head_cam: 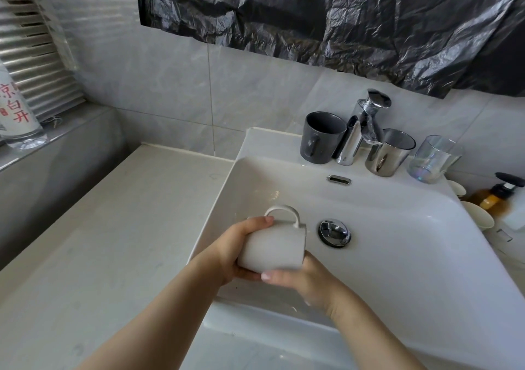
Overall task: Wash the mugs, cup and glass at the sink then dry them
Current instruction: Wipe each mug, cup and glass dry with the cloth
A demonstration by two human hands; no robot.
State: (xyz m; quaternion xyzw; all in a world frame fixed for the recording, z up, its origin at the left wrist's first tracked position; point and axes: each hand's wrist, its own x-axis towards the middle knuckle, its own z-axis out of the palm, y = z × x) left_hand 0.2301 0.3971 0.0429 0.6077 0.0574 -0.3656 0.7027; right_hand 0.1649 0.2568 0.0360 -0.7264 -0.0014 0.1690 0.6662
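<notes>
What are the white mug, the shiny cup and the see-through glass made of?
The white mug is probably ceramic: matte, opaque, with a thick handle. The shiny cup looks like polished metal, likely steel: its side mirrors the sink. The glass seems to be clear glass, maybe plastic: see-through, with a faint rainbow sheen.

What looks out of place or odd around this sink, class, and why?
A crumpled black plastic sheet hangs over the wall above the tap, an unusual covering. Nothing looks spilled or broken; the left hand and right hand hold the white mug sideways.
</notes>
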